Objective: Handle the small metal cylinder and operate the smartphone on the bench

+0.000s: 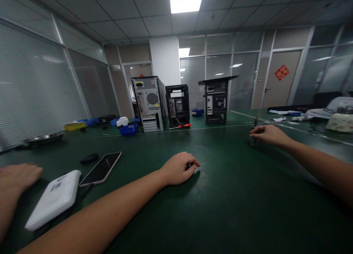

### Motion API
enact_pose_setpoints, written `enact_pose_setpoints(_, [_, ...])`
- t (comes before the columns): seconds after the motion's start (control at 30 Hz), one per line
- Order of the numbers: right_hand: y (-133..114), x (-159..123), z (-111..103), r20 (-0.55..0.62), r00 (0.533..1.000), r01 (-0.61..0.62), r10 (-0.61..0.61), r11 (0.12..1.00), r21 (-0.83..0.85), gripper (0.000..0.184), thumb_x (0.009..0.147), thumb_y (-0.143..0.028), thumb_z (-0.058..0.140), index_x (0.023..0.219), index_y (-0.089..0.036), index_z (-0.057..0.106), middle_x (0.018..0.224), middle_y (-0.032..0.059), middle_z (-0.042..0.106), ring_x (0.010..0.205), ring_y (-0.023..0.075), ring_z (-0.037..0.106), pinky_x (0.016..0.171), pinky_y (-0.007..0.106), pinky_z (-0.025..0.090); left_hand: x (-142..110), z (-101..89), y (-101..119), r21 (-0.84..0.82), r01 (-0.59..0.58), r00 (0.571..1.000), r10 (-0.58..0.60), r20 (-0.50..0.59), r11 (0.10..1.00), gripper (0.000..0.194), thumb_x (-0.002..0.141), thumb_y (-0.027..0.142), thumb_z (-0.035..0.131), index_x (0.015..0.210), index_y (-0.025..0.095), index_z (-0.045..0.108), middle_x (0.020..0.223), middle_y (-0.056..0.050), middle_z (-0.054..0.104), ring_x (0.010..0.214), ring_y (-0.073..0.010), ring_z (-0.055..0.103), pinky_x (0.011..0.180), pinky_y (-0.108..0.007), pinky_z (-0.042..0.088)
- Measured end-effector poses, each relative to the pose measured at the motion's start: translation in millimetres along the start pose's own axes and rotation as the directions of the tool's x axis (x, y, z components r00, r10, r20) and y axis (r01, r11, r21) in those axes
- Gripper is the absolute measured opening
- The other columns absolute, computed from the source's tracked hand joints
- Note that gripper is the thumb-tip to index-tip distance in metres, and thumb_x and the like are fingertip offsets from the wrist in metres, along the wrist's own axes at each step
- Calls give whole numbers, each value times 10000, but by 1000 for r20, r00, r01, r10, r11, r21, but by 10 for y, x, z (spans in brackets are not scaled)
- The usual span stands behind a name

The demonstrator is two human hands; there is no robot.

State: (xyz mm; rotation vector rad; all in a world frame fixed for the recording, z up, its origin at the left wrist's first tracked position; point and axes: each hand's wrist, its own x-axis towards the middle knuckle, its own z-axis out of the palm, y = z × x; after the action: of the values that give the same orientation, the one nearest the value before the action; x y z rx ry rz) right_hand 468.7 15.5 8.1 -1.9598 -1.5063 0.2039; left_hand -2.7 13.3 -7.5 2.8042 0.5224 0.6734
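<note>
My left hand (179, 169) rests on the green tabletop (220, 202) with its fingers curled together. Something small and pale shows at its fingertips, too small to name. Farther right, my right hand (268, 134) pinches a small grey cylinder with a thin dark pointed top (253, 141). The cylinder is upright at the table surface, and the fingers partly cover it.
Three computer cases (152, 99) stand along the back, with a red-handled screwdriver (184, 126) before the middle one. Blue bins (128, 130) are nearby. Left are a phone (102, 168), white power bank (56, 195), black mouse (89, 158) and another person's hand (23, 175).
</note>
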Motion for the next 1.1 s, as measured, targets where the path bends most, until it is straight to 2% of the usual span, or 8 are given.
enact_pose_setpoints(0.1, [18,-26,9,32,998,-60,57,992,107,342,737,-438,720,899,-137,704,942,177,731,748,234,673,708,370,513,-5,-6,4,2,1,1000,-1,6,1000,190,910,206,542,1004,194,707,942,-32,691,907,-175,600,819,-296,463])
enact_pose_setpoints(0.23, [20,-41,17,44,997,-75,68,980,184,349,723,-442,750,897,-146,685,981,191,726,763,224,680,686,341,524,-1,-5,2,0,-1,1000,1,4,1000,191,911,203,541,1004,192,707,941,-34,690,907,-174,601,819,-295,462])
enact_pose_setpoints(0.4, [-3,-28,-6,-4,999,-42,43,989,140,464,729,-513,730,1009,-144,694,985,150,733,805,226,682,729,337,510,6,-4,-6,8,-9,1000,9,3,1000,189,909,202,544,1007,191,706,941,-34,690,912,-176,599,828,-299,457])
enact_pose_setpoints(0.6, [-14,-5,-7,-17,1000,-22,22,1000,21,426,687,-518,742,939,-174,734,887,95,736,807,261,666,730,360,470,8,-2,0,13,-3,1000,3,-7,1000,174,896,189,562,987,185,711,914,-30,683,888,-167,597,783,-275,451])
enact_pose_setpoints(0.73, [-12,-6,12,-1,999,-48,48,998,33,412,690,-513,757,917,-172,724,913,117,728,816,263,659,723,371,481,7,-3,4,12,-8,1000,8,-4,1000,175,896,186,560,985,181,710,911,-30,682,889,-166,596,792,-275,452])
enact_pose_setpoints(0.9, [-8,-8,73,76,990,-126,116,980,155,319,752,-451,738,869,-164,660,1049,156,705,851,211,670,693,312,530,2,-2,5,3,-3,1000,3,-1,1000,180,905,193,549,989,188,709,925,-33,684,898,-172,596,799,-282,456])
enact_pose_setpoints(1.0, [-8,9,85,107,982,-175,158,968,178,329,754,-446,739,856,-149,639,1035,184,699,822,206,670,668,314,535,4,4,1,3,-6,1000,6,-1,1000,179,905,193,550,987,185,708,921,-35,684,899,-174,596,807,-287,456])
enact_pose_setpoints(1.1, [-7,20,65,124,981,-167,148,973,162,293,786,-411,711,881,-139,658,1028,194,702,812,199,662,672,320,521,6,11,-4,2,-1,1000,1,-4,1000,181,905,191,548,992,189,707,927,-33,684,904,-174,595,809,-289,454])
